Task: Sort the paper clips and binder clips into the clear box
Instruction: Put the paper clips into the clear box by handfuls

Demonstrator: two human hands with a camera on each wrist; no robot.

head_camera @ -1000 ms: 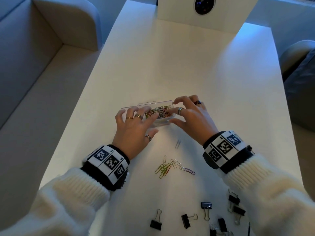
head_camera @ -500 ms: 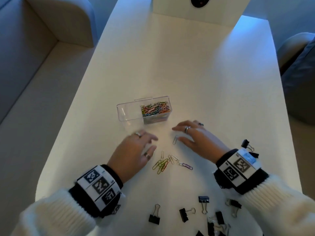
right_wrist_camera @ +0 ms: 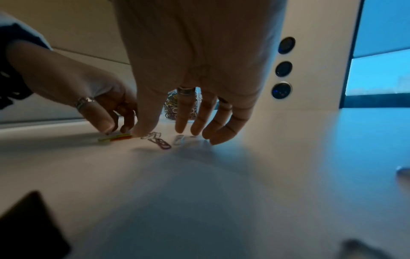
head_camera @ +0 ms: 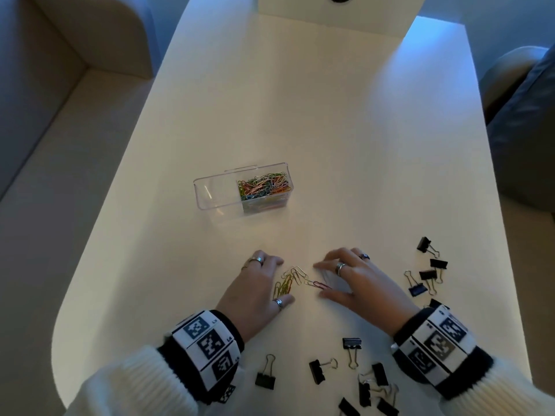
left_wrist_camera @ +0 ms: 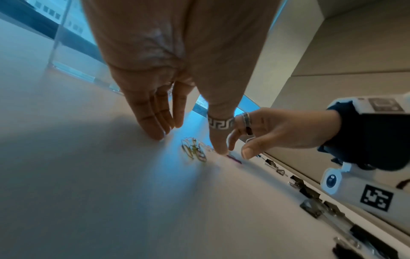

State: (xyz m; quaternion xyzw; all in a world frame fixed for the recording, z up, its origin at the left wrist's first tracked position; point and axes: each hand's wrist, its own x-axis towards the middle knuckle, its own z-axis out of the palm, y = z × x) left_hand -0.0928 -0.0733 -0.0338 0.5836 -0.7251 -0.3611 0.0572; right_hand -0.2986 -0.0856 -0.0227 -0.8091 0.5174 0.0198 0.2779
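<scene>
Left wristband (head_camera: pixel 207 343): square coded markers, small "L3", "L4" beside them; nothing else legible.

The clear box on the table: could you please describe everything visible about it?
The clear box looks like transparent plastic, rectangular, open-topped and upright on the white table, beyond both hands and untouched. A divider splits it: the right compartment is heaped with coloured paper clips; the left compartment appears empty.

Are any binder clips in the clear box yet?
No: in the head view the clear box holds only coloured paper clips in one compartment, and the black binder clips lie on the table.
</scene>
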